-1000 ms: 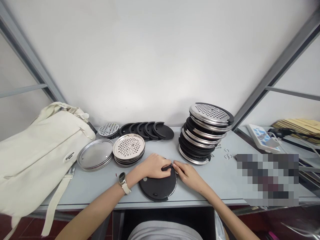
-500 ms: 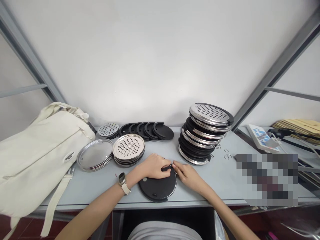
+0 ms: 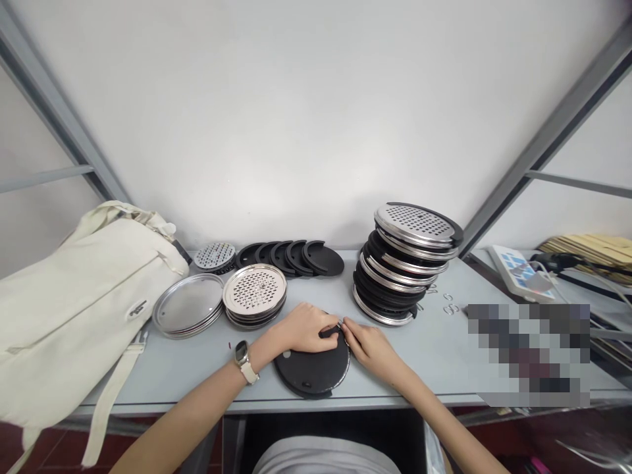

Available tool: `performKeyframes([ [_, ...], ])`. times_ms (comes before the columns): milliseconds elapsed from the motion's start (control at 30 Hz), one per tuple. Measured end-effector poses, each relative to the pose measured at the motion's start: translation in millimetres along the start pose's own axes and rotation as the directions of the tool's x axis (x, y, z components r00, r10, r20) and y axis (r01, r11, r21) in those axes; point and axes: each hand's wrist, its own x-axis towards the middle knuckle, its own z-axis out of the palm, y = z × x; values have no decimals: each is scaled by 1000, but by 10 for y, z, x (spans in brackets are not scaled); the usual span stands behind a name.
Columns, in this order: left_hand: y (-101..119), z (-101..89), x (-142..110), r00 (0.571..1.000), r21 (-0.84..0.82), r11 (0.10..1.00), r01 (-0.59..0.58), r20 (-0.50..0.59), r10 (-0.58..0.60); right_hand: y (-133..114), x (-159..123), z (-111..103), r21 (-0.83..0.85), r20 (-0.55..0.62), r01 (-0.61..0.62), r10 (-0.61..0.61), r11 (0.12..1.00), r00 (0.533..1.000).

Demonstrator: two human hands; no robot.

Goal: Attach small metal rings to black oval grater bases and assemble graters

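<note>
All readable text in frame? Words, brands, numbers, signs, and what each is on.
None legible.
Oval label on the cream bag: dark marks, too blurred to read.
Watch: dark face, nothing readable.
White box with blue patches: too small to read.
Front black disc: no text visible.
Pixelated area at right: unreadable.

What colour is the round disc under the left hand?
The disc is black; the head view shows it best.

dark-faced watch, pale strap, light grey clothing, bare forearms
</note>
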Motion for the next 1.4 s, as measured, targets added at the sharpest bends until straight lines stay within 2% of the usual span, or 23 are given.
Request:
performKeyframes([
  [567,28,-25,11,1000,0,1000,22,19,-22,-4,63,-159,73,78,23,-29,997,997],
  [1400,46,-46,14,1000,-19,1000,15,23,-15,-11,77,-176,46,102,33,-37,998,994],
])
